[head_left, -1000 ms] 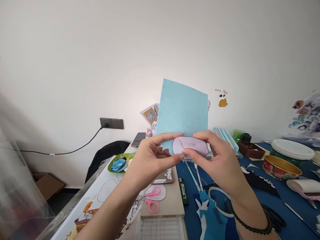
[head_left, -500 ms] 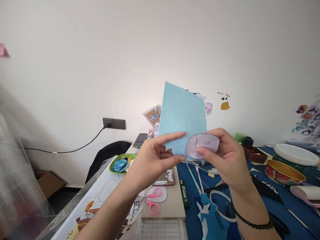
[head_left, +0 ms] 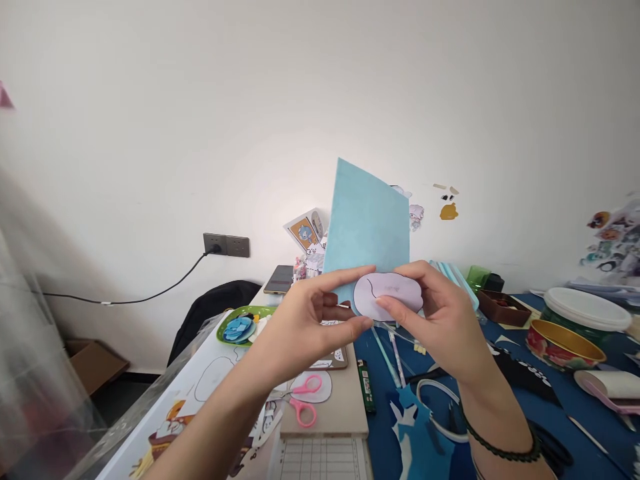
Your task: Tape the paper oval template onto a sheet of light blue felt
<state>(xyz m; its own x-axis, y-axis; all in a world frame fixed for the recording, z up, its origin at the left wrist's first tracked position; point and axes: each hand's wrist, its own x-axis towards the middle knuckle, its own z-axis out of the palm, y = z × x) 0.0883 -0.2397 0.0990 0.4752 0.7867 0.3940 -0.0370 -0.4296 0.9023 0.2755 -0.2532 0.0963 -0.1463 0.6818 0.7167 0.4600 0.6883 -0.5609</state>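
Observation:
A light blue felt sheet [head_left: 370, 223] stands upright in mid-air above the table. My left hand [head_left: 310, 327] pinches its lower left edge between thumb and fingers. My right hand [head_left: 440, 320] pinches a pale lilac paper cutout [head_left: 387, 295] with a black outline and presses it against the lower part of the blue sheet. A dark bead bracelet sits on my right wrist. Both hands are closed in a pinch, close together at the sheet's bottom edge.
Pink scissors [head_left: 305, 399] lie on a beige board below my hands. A green dish [head_left: 235, 330] with blue pieces is at the left, a phone [head_left: 279, 280] behind. Tins [head_left: 565, 340] and a white lid [head_left: 585, 308] stand at the right on blue cloth [head_left: 505, 400].
My right hand slid the lilac cutout out to the right, then brought it back left onto the blue sheet. The sheet has turned slightly, showing narrower.

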